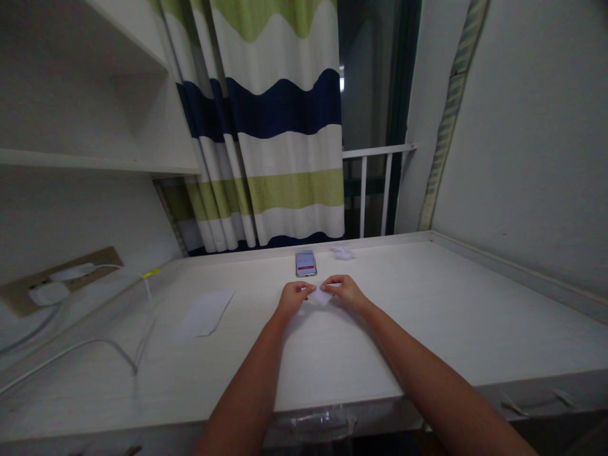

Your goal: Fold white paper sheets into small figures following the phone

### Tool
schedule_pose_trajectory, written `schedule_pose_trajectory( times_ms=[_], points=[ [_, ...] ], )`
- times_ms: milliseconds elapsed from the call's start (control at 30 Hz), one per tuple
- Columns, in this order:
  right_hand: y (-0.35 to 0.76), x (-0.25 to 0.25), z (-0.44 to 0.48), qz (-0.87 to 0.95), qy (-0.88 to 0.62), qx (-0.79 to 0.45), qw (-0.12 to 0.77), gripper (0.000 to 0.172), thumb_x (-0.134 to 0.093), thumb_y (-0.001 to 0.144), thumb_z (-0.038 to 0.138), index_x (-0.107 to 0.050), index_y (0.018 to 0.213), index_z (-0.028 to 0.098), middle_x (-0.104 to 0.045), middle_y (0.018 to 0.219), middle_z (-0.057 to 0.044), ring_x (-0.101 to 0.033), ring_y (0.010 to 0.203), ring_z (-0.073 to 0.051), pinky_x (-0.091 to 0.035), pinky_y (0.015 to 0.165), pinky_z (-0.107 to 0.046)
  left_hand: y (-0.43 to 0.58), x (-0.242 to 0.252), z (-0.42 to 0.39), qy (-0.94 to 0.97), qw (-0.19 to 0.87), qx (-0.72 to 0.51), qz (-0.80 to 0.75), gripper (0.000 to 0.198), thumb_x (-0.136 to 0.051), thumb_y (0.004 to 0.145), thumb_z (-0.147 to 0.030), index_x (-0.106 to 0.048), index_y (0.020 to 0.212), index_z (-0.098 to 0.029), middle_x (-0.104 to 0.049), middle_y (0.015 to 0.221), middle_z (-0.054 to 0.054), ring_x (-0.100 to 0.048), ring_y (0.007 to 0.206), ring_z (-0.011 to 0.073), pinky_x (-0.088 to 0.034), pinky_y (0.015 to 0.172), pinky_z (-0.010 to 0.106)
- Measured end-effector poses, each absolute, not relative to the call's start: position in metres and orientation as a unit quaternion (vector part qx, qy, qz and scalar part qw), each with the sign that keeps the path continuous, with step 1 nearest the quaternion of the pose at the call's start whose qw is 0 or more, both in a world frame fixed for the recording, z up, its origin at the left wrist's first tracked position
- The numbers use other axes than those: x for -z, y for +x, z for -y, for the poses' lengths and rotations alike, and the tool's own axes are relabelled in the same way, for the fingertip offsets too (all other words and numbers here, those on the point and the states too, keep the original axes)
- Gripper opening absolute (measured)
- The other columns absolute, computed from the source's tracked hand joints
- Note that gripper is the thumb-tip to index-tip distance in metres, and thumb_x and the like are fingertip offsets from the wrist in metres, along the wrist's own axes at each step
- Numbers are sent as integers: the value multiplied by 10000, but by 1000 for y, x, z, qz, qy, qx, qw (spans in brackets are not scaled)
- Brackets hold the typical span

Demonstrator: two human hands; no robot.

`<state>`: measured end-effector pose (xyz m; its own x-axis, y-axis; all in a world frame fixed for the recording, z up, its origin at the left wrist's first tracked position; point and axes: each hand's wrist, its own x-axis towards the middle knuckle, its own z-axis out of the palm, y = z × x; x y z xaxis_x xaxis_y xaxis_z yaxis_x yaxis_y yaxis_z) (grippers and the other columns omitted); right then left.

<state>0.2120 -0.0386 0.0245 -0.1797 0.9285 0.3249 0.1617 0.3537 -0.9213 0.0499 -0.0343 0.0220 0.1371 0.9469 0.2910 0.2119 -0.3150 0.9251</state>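
Bare forearms [422,361]: over the white wood-grain desktop [475,304].
Left hand [291,300], right hand [350,294]: pinching small white paper [323,297] between them.
Rectangular lit phone [306,263]: just beyond; writing unreadable.
Green-white-navy striped fabric curtain [285,104]: hanging behind.

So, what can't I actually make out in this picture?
All in the head view:
Small white piece: its ends are partly hidden by the left hand and right hand.
Phone: screen wording too small to read.
Crumpled white thing: too small and blurred to identify.
White cable: cut off by the left edge.
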Motion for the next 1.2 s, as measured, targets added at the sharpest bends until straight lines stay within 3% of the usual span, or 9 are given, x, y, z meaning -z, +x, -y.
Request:
schedule_pose_trajectory(
  times_ms=[267, 633, 1200],
  points=[
    [213, -29, 41, 650, -400, -392, 514, 122, -608, 571, 267, -630, 588, 148, -601, 610, -12, -515, 609, -125, -387, 645, -260, 49, -21, 32, 627, 415, -497, -433, 272, -621, 566, -366, -655, 659, -113, -639, 610, 50, -566, 575, 137, -424, 521, 233],
    [215, -26, 33, 567, -438, -416, 561, 227, -664, 493, 344, -633, 574, 134, -568, 512, -6, -462, 485, -97, -360, 483, -231, 49, -23, 32, 602, 409, -521, -446, 264, -610, 579, -363, -648, 649, -111, -627, 577, 43, -560, 557, 130, -406, 509, 221],
    [218, -25, 31, 538, -429, -425, 588, 302, -616, 567, 430, -612, 566, 128, -544, 502, -11, -442, 462, -87, -344, 478, -228, 46, -24, 31, 562, 439, -552, -431, 265, -605, 590, -347, -654, 686, -104, -634, 657, 64, -576, 610, 142, -411, 489, 207]
  ],
)
